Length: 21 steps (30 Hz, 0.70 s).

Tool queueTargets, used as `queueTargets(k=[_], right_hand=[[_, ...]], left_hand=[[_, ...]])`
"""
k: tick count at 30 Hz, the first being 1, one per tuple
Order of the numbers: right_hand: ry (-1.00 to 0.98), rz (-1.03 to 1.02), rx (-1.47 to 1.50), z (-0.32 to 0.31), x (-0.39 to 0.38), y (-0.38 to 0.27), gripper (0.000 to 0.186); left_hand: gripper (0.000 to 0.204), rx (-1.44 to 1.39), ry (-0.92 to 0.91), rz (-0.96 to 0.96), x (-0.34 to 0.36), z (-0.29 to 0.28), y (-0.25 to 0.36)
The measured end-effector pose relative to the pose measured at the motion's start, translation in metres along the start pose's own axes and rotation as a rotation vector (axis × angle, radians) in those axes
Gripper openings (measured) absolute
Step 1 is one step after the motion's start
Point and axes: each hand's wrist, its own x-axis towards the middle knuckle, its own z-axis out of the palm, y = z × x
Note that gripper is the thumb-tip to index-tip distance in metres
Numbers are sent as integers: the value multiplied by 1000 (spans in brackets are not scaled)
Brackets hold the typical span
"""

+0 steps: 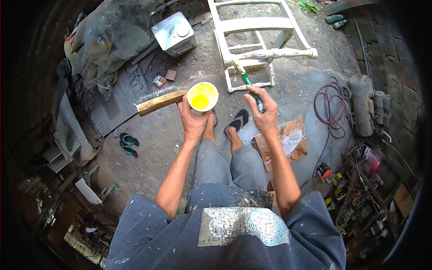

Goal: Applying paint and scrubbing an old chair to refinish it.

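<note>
One green-handled paintbrush point(246, 79) is pinched in the fingers of my right hand point(264, 112), bristles forward of them, at one white wooden chair frame point(256, 24). My left hand point(193, 119) has its fingers curled around one white cup point(214, 104) of yellow paint point(200, 101); one wooden wire brush point(159, 103) juts out left of them. Farther left lie two flip-flops point(129, 139); right of my fingers, one can point(325, 171) wears a red-and-black label, its print too small to read.

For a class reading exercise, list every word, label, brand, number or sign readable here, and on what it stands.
No text is readable.
Small multicoloured wrapper: any print too small.
Round red-and-black tin: label blurred.
Pale, cracked rectangular print on the dark grey shirt: no legible words.
White round cup: no lettering visible.
</note>
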Motion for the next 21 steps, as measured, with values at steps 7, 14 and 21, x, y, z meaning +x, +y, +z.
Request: queueTargets(k=[7,14,21], right_hand=[[146,57,23,-45,34,0,21],[8,125,333,-91,6,-75,21],[-378,61,-2,-67,34,-118,20]], left_hand=[[74,13,-48,52,0,8,1],[73,-8,-65,126,15,27,19],[73,17,-108,306,22,44,19]])
